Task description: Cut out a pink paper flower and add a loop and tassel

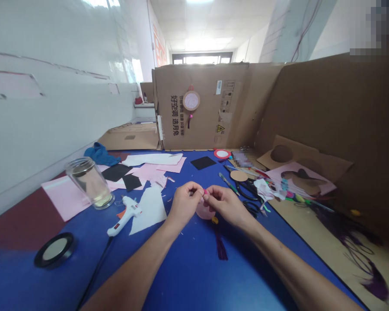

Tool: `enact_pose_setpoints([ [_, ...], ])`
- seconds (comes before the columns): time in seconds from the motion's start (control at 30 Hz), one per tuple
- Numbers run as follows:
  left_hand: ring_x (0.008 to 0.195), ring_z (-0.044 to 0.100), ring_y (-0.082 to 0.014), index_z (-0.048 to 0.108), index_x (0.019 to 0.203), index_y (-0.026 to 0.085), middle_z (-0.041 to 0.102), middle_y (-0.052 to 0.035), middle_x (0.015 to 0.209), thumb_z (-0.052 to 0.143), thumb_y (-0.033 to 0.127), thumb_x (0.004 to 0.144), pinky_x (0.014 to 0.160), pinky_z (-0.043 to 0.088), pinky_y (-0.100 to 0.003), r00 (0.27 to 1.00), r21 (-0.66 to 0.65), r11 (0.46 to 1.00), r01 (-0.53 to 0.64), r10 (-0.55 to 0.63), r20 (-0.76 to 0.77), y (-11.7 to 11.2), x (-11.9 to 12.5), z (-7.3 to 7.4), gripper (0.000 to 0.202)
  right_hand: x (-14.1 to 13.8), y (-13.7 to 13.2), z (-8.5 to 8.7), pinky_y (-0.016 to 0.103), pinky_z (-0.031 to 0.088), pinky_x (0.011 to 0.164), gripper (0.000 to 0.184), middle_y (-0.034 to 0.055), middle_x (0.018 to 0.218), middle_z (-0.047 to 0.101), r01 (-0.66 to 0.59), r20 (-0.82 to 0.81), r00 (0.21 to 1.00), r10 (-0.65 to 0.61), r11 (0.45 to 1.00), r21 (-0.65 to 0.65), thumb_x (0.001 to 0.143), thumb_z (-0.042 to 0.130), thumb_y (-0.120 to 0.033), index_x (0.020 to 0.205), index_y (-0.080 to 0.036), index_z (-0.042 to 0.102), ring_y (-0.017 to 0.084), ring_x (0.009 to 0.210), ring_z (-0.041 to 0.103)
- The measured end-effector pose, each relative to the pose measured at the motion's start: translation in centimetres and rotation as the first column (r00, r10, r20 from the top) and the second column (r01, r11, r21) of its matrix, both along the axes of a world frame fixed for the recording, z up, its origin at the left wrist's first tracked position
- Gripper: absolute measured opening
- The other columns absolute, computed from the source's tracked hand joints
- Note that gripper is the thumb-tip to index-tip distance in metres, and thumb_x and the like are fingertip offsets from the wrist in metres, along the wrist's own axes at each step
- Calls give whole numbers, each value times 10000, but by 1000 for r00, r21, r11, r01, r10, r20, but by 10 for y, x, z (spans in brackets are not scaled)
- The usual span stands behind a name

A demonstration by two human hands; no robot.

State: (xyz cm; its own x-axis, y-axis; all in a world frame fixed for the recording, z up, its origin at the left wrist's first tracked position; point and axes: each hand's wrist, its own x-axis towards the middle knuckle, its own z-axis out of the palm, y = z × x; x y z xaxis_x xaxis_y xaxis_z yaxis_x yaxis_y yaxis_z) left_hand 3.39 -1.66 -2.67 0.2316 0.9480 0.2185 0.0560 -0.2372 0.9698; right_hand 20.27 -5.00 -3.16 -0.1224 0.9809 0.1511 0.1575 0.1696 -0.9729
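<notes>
Tape roll: a black ring of tape (54,249) is lying flat near the table's (188,276) near left corner, on blue cloth.
Tassel: a dark purple tassel (221,247) is trailing toward the near edge from under the hands, lying on the blue surface.
Left hand: the left hand (184,202) is pinching with thumb and fingertips closed on the top edge of a pink round piece (203,211), about the middle of the table.
Right hand: the right hand (226,203) is meeting it from the other side, fingertips pinched shut on the same spot, where a small red bit (205,191) is showing between the two hands.
Pink round piece: it is hanging just below the fingers, partly hidden by them, close above the surface.
Glue gun: a white glue gun (125,214) is lying left of the hands, its nose resting on a white sheet (149,210).
Jar: a clear glass jar (90,182) is standing upright toward the left edge, on pink paper (65,196).
Scissors: black scissors (248,190) are lying right of the hands among coloured scraps.
Far edge: a cardboard wall (204,125) is standing along the far edge, a round pink ornament (191,100) hanging on it.
</notes>
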Motion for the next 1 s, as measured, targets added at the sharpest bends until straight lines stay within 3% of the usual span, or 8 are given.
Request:
enact_pose_setpoints([
  [0.17, 623, 580, -134, 698, 783, 199, 656, 5, 672, 728, 336, 803, 606, 433, -250, 994, -84, 996, -28, 37, 106, 2, -1, 1, 142, -2, 0, 1, 276, 482, 567, 315, 8, 724, 702, 20, -22, 1000, -21, 1000, -21, 857, 777, -499, 821, -208, 661, 144, 584, 608],
  [0.4, 596, 586, -124, 699, 810, 195, 653, -1, 650, 812, 435, 750, 586, 428, -242, 969, -264, 958, 115, -50, 240, 5, -2, 2, 272, 2, -3, 8, 265, 479, 570, 280, -19, 705, 671, 20, -58, 998, -24, 998, -64, 818, 787, -461, 813, -214, 654, 130, 571, 600],
  [0.77, 619, 586, -116, 713, 791, 181, 676, -21, 689, 828, 467, 776, 603, 428, -242, 976, -250, 953, 169, -126, 180, 3, -3, 4, 309, 2, -4, 11, 275, 474, 594, 374, -3, 731, 689, 19, -130, 991, -32, 994, -107, 781, 836, -541, 803, -211, 662, 127, 593, 574],
  [1.0, 599, 567, -118, 682, 777, 192, 657, -10, 666, 818, 470, 794, 599, 425, -249, 984, -259, 956, 138, -102, 148, 4, -3, 4, 310, 4, -4, 13, 296, 458, 648, 408, 1, 754, 684, 56, -95, 994, -60, 997, -44, 813, 821, -596, 835, -205, 704, 147, 659, 565],
])
